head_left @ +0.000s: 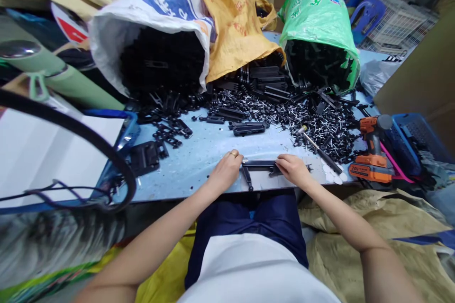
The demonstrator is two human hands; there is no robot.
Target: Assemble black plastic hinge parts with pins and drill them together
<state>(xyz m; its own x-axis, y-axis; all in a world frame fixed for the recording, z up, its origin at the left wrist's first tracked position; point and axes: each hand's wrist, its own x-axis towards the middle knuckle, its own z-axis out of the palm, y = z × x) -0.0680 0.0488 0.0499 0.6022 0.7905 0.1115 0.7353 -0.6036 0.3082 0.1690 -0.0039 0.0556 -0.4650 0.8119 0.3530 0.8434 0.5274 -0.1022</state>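
Observation:
A long black plastic bar (pixel 259 163) lies level above a grey plate (pixel 261 179) at the near edge of the blue table. At its left end, my left hand (pixel 227 166) has its fingers closed, with a ring on one finger. My right hand (pixel 292 169) pinches the bar's right end. From the left end a short black arm (pixel 247 179) hangs down toward me. Right of my right hand lies a hammer (pixel 322 151) with a dark handle. Beyond the bar, several similar black bars (pixel 249 128) lie stacked together.
White (pixel 106 33), orange (pixel 231 23) and green (pixel 316 14) sacks spill black parts across the table's back. Many small pins (pixel 320 128) are heaped at the right. An orange cordless drill (pixel 371 151) stands beside a blue basket (pixel 423 128). A black cable (pixel 106 147) loops at the left.

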